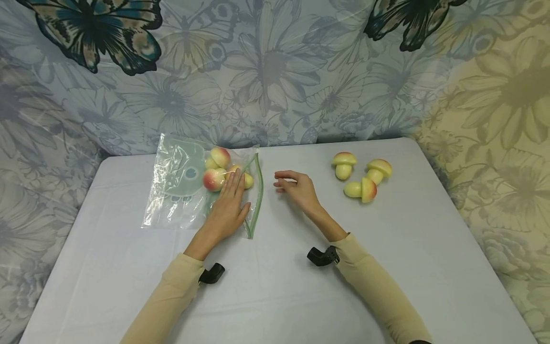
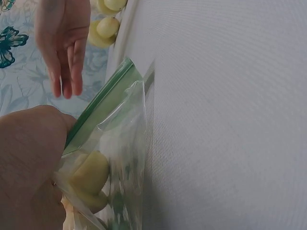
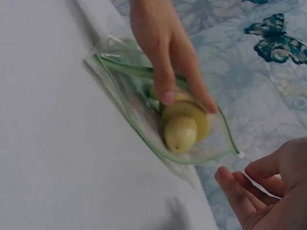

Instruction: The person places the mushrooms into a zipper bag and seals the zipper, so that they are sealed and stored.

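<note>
A clear zip bag [image 1: 174,215] with a green zip edge lies on its side at the left of the table, several toy mushrooms [image 1: 213,180] inside it. My left hand [image 1: 227,205] rests on top of the bag with straight fingers, over the mushrooms near the mouth. In the right wrist view the bag's mouth [image 3: 129,120] gapes, and a yellow mushroom [image 3: 181,133] shows in it. My right hand [image 1: 302,191] hovers just right of the mouth, fingers loosely bent and holding nothing. Farther right lie three loose mushrooms [image 1: 363,189], yellow-green with reddish caps.
A white cloth covers the table [image 1: 275,286], whose back edge meets a flowered wall hanging [image 1: 275,71]. Black wrist cameras [image 1: 322,256] stick out from both cuffs. Large butterfly shapes [image 1: 99,33] sit high on the hanging.
</note>
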Demonstrator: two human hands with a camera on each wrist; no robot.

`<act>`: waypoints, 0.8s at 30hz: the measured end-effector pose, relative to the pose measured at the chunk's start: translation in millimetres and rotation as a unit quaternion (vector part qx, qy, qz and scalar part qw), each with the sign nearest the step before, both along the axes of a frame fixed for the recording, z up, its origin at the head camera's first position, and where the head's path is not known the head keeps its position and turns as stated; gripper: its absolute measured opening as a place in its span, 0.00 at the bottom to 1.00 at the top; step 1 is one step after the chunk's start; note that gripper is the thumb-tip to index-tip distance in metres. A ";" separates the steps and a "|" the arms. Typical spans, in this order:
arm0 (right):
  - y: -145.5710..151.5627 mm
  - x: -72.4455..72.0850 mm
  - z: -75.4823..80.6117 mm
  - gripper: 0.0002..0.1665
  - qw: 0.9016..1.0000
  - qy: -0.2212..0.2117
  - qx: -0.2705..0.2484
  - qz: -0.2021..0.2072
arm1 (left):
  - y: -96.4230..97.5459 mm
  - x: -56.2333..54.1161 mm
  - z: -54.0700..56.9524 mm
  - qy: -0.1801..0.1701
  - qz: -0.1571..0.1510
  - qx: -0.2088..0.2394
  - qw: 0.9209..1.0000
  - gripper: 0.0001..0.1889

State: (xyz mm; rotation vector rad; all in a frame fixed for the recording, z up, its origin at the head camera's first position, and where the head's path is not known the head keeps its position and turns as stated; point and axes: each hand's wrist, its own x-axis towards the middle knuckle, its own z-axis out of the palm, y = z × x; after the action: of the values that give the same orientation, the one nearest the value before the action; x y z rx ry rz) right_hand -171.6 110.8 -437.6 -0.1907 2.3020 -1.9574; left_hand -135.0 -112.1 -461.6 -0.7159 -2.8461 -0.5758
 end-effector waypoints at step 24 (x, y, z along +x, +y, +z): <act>112.9 2.7 35.7 0.18 0.911 0.189 0.366 -0.001 | -1.4 -0.3 1.8 -0.014 0.001 -0.001 1.000 0.40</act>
State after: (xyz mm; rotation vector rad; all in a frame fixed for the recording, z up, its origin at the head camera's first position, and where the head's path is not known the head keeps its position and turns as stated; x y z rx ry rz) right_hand -168.9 223.8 -401.9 -0.5196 3.0859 -0.9830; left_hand -135.3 -113.5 -459.8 -0.7120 -2.8738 -0.5872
